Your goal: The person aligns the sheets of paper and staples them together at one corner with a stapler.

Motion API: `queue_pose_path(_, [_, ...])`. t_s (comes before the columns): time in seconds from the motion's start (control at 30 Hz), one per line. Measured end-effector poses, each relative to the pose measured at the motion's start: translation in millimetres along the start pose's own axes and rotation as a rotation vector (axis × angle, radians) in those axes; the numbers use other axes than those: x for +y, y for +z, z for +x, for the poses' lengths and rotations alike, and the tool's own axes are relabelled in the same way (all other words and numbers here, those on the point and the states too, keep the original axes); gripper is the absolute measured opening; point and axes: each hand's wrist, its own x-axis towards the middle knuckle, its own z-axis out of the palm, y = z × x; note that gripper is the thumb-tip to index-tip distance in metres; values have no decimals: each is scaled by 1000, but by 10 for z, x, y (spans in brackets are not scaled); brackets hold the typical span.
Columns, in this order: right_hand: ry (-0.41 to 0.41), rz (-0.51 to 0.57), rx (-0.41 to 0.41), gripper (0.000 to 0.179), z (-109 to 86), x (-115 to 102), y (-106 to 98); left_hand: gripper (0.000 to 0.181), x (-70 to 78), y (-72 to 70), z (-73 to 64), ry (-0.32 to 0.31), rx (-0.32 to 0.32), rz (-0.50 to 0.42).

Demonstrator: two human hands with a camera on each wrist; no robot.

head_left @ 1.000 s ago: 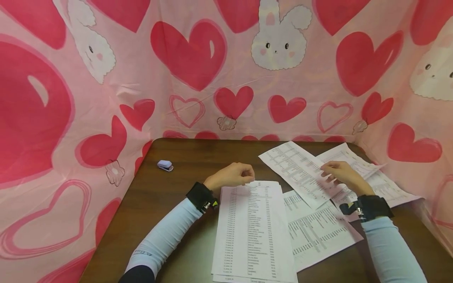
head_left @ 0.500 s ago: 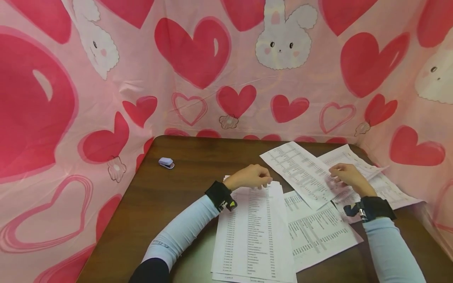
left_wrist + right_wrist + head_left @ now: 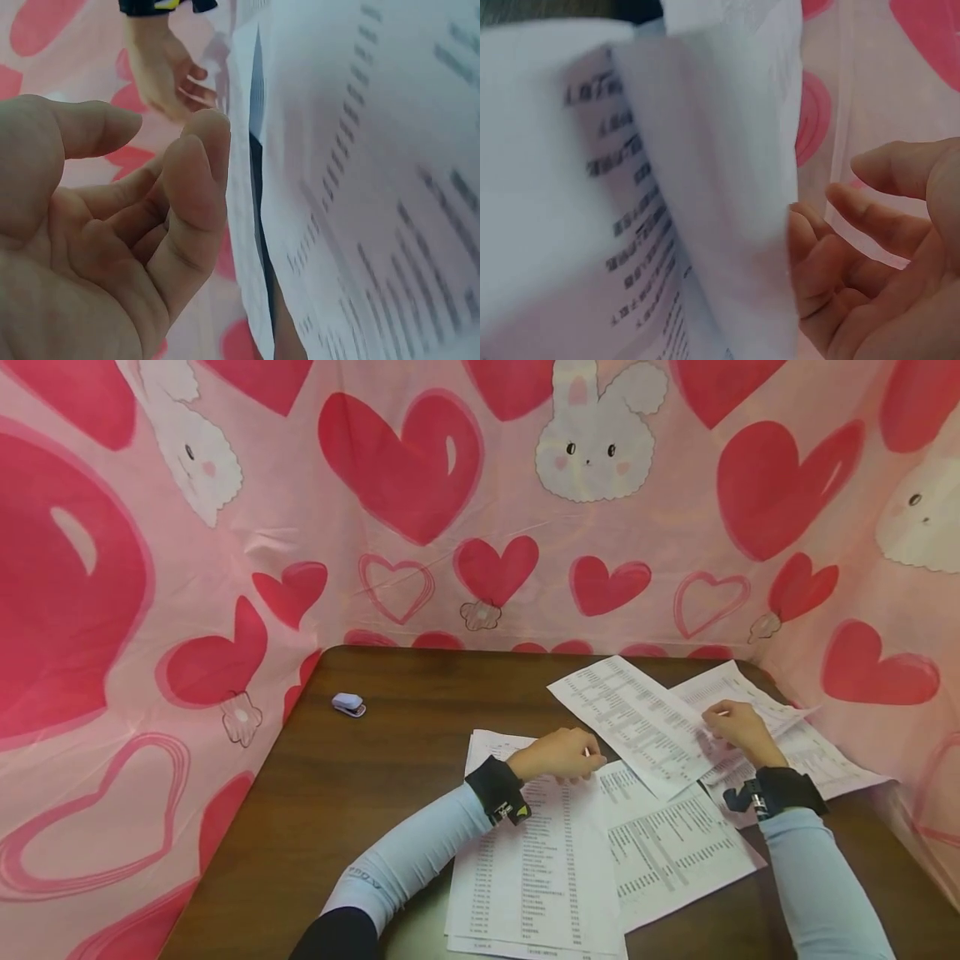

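Note:
A neat stack of printed sheets point(image 3: 525, 877) lies upright in front of me. Over its upper right part hovers my left hand point(image 3: 558, 754), fingers loosely bent; in the left wrist view there is a gap between its thumb point(image 3: 101, 129) and index finger, with nothing pinched and the fingertips close beside the paper edges. My right hand point(image 3: 742, 731) is above the loose printed sheets point(image 3: 626, 718) on the right. Its fingers are relaxed in the right wrist view, the lower ones point(image 3: 817, 262) at the edge of a curved sheet point(image 3: 712, 187), thumb apart.
A small lavender stapler point(image 3: 348, 704) sits at the far left of the brown wooden table point(image 3: 420, 693). Another printed sheet point(image 3: 675, 860) lies tilted, partly under the stack. A pink curtain with hearts point(image 3: 405, 468) closes off the back and sides.
My left hand has moved right and slightly nearer across the top of the stack. The right hand has shifted a little to the right. The papers and the stapler stay in place.

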Motion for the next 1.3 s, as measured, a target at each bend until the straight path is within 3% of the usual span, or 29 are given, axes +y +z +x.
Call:
queue_pose_path(0.27, [22,-60,68,52,95,20,2,25,124,153,101,11,-43,-58])
queue_pose_path(0.57, [76,-32,30,56,193,81,5,26,191,289,192,-51,-78,-110])
queue_pose_path(0.87, [108,-25,-17,56,217,120,9,25,131,392,335,-99,-125,-193])
queue_pose_path(1.1, [116,-27,-51,60,235,129,13,24,130,423,403,-148,-118,-234])
queue_pose_path(1.3, [118,-54,-81,58,266,113,-6,25,130,389,428,-168,-67,-300])
